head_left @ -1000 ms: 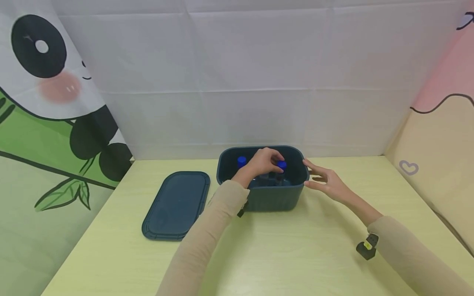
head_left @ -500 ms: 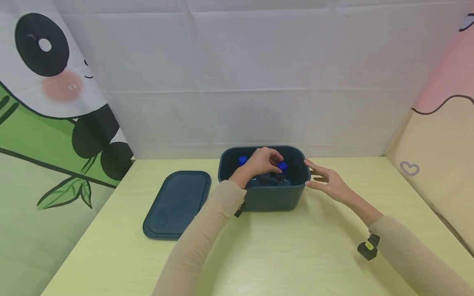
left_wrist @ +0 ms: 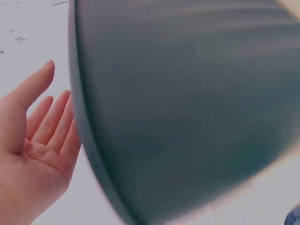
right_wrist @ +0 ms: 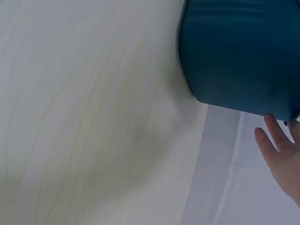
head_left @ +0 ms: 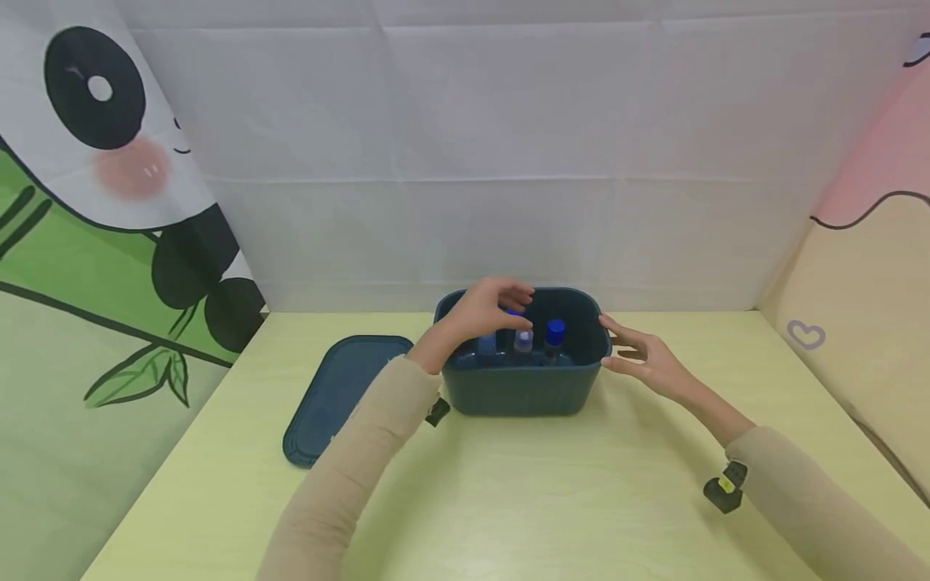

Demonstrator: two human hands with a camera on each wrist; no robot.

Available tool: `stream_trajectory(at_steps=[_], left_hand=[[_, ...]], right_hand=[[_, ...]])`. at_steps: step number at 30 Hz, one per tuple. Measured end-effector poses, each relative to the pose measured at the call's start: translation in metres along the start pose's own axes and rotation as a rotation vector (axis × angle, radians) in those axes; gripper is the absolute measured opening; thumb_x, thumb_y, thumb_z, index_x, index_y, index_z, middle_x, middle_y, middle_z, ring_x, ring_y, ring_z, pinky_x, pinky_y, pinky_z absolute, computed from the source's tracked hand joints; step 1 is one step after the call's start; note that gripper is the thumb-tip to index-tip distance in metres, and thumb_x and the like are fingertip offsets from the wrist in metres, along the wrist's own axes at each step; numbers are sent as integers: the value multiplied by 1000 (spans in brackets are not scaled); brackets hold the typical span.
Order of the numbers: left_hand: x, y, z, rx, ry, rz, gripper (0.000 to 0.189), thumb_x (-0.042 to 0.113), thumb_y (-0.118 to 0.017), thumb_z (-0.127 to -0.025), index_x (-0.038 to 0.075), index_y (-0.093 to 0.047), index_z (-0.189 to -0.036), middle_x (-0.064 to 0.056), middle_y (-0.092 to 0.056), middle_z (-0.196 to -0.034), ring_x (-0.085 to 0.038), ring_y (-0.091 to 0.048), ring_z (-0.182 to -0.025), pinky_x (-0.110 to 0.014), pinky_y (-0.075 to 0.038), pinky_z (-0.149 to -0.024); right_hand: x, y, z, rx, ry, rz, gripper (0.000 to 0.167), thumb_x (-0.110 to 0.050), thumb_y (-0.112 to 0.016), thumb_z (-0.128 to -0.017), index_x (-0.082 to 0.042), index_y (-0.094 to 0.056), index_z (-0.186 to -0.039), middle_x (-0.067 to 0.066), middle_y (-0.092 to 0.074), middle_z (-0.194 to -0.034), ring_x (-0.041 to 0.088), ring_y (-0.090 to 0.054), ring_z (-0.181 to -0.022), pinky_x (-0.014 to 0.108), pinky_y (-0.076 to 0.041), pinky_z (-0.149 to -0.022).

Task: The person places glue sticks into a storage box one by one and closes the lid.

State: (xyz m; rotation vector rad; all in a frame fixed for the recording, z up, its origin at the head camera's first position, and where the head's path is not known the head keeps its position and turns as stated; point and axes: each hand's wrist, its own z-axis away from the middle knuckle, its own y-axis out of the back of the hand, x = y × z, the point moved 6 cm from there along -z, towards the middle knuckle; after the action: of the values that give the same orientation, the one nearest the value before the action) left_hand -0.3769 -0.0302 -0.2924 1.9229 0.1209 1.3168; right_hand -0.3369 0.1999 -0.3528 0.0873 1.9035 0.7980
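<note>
A dark blue-green plastic bin stands on the table near the back wall. Inside it are small bottles: one with a blue cap at the right and a clear one with a pale top beside it. More blue shows under my left hand, which hovers over the bin's left part with fingers loosely bent and nothing between them. In the left wrist view that palm is bare beside the bin's rim. My right hand has its fingers spread, tips at the bin's right end.
A flat dark blue lid lies on the table left of the bin, partly covered by the left sleeve. A white cloth wall rises close behind the bin. Printed cloth panels stand at both sides.
My left hand has left the blue-capped bottle at the right and moved leftward over the bin, uncovering the pale-topped bottle. My right hand stays at the bin's right end.
</note>
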Motion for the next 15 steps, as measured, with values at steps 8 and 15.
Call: stream_trajectory(at_steps=[8, 15], left_hand=[[-26, 46, 44, 194, 9, 92, 45, 13, -72, -78, 7, -57, -120, -15, -61, -112, -23, -59, -98, -34, -50, -81], [-70, 79, 98, 314, 125, 46, 40, 11, -70, -80, 3, -58, -117, -17, -61, -111, -28, -60, -98, -41, -49, -83]], right_hand=[[1, 0, 1, 5, 2, -3, 63, -9, -57, -89, -4, -25, -143, 19, -23, -146, 45, -38, -121, 58, -33, -95], [2, 1, 1, 10, 1, 4, 63, -9, -57, -89, -4, -25, -143, 19, -24, -146, 44, -38, -121, 57, -33, -95]])
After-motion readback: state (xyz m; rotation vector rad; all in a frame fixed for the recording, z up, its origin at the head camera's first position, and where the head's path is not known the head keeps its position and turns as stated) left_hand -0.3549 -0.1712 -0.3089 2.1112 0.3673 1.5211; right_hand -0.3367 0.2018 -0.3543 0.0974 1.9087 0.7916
